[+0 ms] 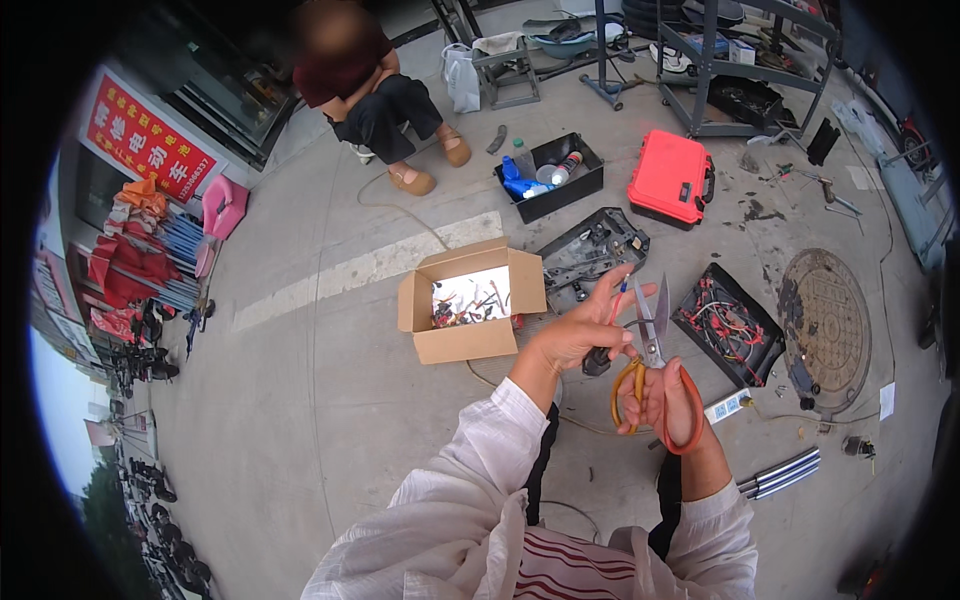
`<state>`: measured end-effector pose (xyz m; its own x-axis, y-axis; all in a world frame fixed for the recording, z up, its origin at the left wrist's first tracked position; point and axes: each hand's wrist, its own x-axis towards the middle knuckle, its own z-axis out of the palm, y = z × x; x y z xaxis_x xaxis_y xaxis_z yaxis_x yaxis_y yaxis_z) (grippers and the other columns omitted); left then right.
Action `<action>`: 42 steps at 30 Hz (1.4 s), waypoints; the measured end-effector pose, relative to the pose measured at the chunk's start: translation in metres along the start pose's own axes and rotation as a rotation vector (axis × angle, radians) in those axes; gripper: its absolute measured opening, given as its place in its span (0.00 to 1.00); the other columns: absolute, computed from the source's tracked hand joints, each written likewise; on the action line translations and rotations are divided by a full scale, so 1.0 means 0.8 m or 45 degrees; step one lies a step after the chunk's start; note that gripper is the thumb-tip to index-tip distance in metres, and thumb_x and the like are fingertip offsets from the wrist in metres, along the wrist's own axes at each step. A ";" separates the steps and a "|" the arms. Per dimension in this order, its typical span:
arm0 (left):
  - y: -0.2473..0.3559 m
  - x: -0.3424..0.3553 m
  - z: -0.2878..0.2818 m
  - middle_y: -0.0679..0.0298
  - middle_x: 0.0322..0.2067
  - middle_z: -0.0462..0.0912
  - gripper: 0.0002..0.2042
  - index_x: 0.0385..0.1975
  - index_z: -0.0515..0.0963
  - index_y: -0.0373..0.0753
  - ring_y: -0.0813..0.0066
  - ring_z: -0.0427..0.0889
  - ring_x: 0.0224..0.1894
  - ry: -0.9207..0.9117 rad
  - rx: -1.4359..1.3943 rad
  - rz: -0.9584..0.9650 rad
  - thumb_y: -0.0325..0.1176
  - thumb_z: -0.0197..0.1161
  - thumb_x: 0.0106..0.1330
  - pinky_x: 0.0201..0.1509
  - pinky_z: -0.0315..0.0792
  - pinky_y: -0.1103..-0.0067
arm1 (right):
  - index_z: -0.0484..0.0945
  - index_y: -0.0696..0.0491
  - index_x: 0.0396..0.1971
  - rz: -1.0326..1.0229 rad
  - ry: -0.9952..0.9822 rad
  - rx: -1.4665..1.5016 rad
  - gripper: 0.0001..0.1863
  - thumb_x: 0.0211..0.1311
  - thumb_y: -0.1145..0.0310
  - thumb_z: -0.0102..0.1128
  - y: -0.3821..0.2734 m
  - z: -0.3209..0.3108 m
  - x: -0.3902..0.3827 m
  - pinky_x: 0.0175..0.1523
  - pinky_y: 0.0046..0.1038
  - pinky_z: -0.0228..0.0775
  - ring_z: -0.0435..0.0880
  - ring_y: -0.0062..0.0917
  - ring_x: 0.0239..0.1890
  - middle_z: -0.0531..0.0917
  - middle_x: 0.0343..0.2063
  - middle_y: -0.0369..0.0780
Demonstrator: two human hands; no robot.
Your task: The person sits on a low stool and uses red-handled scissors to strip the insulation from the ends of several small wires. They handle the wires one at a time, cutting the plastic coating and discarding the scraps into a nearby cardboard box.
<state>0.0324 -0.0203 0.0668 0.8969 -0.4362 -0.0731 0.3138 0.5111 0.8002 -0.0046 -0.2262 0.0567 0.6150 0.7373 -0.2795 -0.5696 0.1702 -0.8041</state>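
Observation:
My left hand (pixel 585 328) pinches a short dark cable with a black plug-like end (pixel 597 361). A red and a blue wire end (pixel 622 288) stick up by its raised fingers. My right hand (pixel 672 400) grips a pair of scissors (pixel 656 335), with fingers in the yellow and orange-red handle loops. The blades point away from me and stand apart, close beside the left fingertips. Whether a blade touches the cable I cannot tell. Left of my hands sits an open cardboard box (pixel 465 345) with cut wire pieces inside. On the right lies a black tray (pixel 755 372) of tangled red and white wires.
Beyond my hands are a black plastic housing (pixel 625 240), a black bin (pixel 570 206) of bottles and a red hard case (pixel 668 175). A power strip (pixel 727 408), metal tubes (pixel 785 474) and a manhole cover (pixel 825 330) are at right. A person (pixel 370 95) sits at the back left.

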 end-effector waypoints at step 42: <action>-0.029 0.004 0.020 0.40 0.55 0.72 0.29 0.60 0.60 0.21 0.53 0.75 0.57 0.187 -0.316 -0.019 0.44 0.36 0.73 0.61 0.71 0.69 | 0.77 0.57 0.44 -0.519 0.753 -0.077 0.12 0.61 0.72 0.61 -0.009 -0.019 0.015 0.29 0.16 0.68 0.74 0.12 0.24 0.79 0.27 0.32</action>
<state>0.0235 -0.0452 0.0577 0.9213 -0.3425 -0.1840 0.3781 0.6789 0.6294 0.0156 -0.2287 0.0512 0.9743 0.1425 -0.1746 -0.2113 0.3073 -0.9279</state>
